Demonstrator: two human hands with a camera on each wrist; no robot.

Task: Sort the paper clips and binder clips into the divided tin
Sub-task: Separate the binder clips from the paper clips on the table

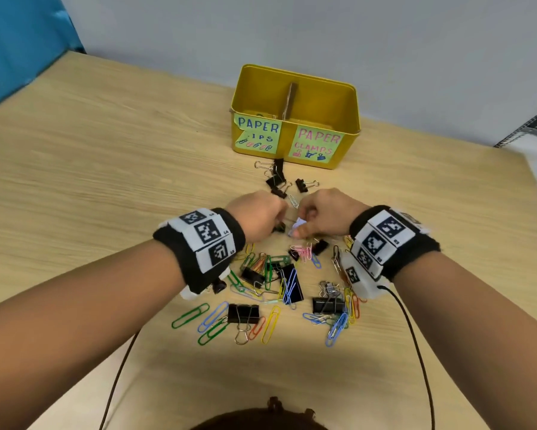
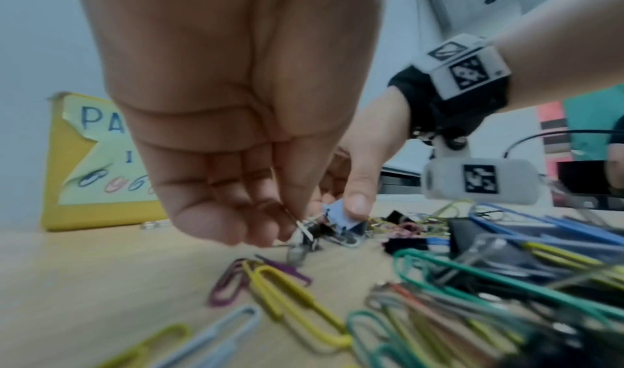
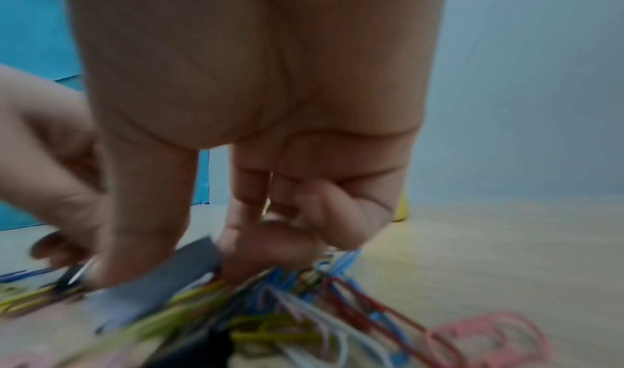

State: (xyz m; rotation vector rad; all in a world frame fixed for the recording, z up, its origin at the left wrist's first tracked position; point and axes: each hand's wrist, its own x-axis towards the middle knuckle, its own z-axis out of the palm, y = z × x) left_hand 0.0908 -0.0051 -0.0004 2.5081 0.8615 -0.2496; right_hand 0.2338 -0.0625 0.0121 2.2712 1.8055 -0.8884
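Note:
A yellow divided tin (image 1: 347,119) stands at the back of the table, its left half labelled for paper clips and its right half for paper clamps, with a cardboard divider (image 1: 290,99) between them. My two hands meet in front of it, just above a pile of coloured paper clips and black binder clips (image 1: 279,283). With curled fingers my left hand (image 1: 276,221) (image 2: 290,227) pinches the wire handle of a small black binder clip (image 2: 319,231). Thumb and fingers of my right hand (image 1: 301,228) (image 3: 202,261) pinch a pale blue binder clip (image 1: 298,226) (image 2: 341,216) (image 3: 162,280). The two clips touch.
Several small black binder clips (image 1: 278,181) lie between my hands and the tin. Two thin cables (image 1: 416,342) trail from the wrist cameras toward me. A grey wall rises behind the tin, a blue curtain (image 1: 21,41) hangs at the far left, and bare wood (image 1: 105,169) lies left of the pile.

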